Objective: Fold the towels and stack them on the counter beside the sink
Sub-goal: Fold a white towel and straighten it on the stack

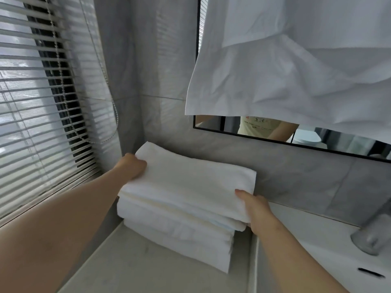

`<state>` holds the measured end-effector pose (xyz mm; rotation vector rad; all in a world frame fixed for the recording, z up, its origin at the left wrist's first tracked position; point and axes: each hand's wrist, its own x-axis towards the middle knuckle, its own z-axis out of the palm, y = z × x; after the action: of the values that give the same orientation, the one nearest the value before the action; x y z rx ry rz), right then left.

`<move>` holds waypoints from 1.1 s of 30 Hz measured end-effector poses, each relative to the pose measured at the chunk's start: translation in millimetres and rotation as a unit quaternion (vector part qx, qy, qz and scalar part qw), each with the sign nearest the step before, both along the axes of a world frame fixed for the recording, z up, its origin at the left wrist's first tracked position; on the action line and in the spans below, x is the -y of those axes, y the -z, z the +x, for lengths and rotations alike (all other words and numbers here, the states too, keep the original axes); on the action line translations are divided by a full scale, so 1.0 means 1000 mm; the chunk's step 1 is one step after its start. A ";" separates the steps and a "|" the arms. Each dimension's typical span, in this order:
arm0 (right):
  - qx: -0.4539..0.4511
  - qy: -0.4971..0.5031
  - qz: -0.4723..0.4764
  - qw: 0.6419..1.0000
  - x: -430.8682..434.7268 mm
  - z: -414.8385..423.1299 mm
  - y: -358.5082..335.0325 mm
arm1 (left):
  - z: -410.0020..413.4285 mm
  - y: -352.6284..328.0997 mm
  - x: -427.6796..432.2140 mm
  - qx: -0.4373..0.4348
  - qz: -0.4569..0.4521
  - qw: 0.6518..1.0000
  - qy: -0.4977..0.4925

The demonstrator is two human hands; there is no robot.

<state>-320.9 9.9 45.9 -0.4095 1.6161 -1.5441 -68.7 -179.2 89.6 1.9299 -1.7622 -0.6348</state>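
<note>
Top towel point(190, 178): white and folded. It lies on a stack point(175, 235) of folded white towels, its long axis running from far left to near right.
Stack: sits on the pale worktop point(131, 267), just left of the sink point(317, 261) and against the far wall. It lies along much the same line as the top towel.
Left hand point(132, 167): grips the far-left short end of the top towel, with the fingers curled in at the edge and mostly hidden.
Right hand point(256, 210): pinches the near-right short end, thumb on top and fingers underneath. It is the nearer of the two hands.
Key relation: the towel spans the gap between the hands, one at each end. Squaring it on the stack likely means lining up both ends before letting go.
Surroundings: a white hanging cloth point(296, 70) covers much of the mirror point(338, 142). There are blinds point(42, 102) at left and a tap point(372, 233) at far right.
</note>
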 end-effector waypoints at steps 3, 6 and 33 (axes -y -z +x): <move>-0.041 0.012 -0.036 0.998 0.001 0.002 -0.009 | 0.007 -0.008 0.004 -0.010 -0.020 1.000 0.003; -0.093 0.036 -0.091 0.991 0.003 0.006 -0.023 | 0.011 -0.018 0.007 -0.030 -0.086 0.995 0.031; -0.157 0.006 0.041 0.987 -0.010 0.011 0.001 | 0.045 0.023 -0.012 -0.159 0.033 0.985 -0.059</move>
<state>-309.9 19.5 44.8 -0.6241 1.9192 -1.4700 -23.8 -167.6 66.3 1.8387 -1.4366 -0.9106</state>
